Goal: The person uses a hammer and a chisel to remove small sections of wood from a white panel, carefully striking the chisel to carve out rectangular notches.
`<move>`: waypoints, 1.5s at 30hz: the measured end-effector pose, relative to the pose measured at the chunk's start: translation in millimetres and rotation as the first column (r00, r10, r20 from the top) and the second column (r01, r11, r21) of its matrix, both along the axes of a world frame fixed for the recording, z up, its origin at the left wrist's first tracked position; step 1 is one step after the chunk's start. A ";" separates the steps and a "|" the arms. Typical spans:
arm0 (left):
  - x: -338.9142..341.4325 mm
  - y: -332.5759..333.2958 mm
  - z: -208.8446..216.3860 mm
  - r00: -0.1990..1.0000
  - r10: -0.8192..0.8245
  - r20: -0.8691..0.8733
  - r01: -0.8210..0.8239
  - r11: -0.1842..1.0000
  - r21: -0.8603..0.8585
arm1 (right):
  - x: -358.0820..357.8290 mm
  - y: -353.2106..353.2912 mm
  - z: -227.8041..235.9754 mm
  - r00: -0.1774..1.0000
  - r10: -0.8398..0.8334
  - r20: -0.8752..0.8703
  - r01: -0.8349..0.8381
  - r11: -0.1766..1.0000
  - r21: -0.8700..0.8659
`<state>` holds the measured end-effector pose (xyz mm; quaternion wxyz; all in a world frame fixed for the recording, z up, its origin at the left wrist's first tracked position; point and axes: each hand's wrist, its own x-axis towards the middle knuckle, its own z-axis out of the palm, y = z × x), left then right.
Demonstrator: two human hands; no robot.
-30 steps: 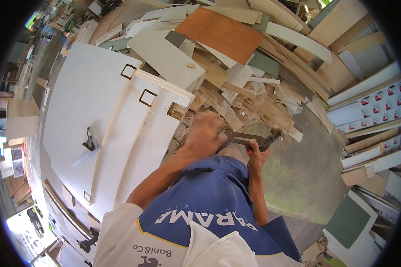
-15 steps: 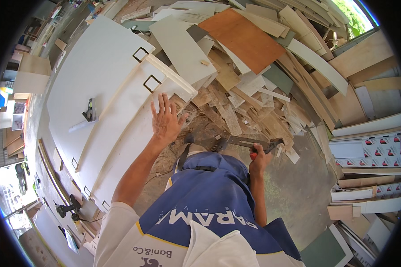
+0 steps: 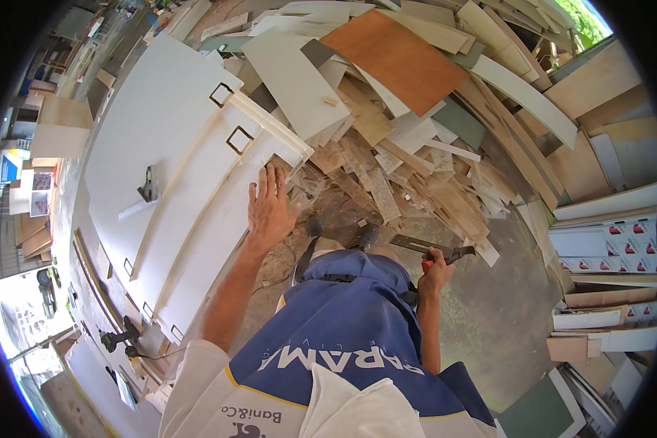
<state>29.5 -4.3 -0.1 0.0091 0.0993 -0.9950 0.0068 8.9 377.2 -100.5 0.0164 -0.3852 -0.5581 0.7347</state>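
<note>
Hand [image 3: 436, 272] closed, gripping tool [image 3: 410, 243]; left hand [image 3: 271, 214] spread

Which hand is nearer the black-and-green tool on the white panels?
The left hand. It is at the edge of the white panels, right of the tool; the right hand is farther right, beyond them.

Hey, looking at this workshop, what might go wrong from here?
The wood scraps piled near the person's shoes could trip them. The left hand, spread by the edge of the white panel, might get scraped. The long dark tool, held only in the right hand, could slip.
</note>
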 end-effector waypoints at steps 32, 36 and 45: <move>-3.6 27.8 36.3 0.978 -0.194 0.073 0.175 0.961 0.212 | -25.0 -25.2 3.7 0.993 0.114 0.014 -0.114 0.992 -0.050; 8.8 24.7 67.3 0.946 -0.126 0.299 -0.278 0.159 0.947 | -20.7 -26.8 9.7 0.985 0.164 -0.044 -0.167 0.982 -0.083; -16.1 -97.3 43.7 0.902 0.412 -0.126 -0.239 0.722 0.649 | -21.8 -65.6 66.1 0.919 0.316 -0.237 -0.368 0.902 -0.225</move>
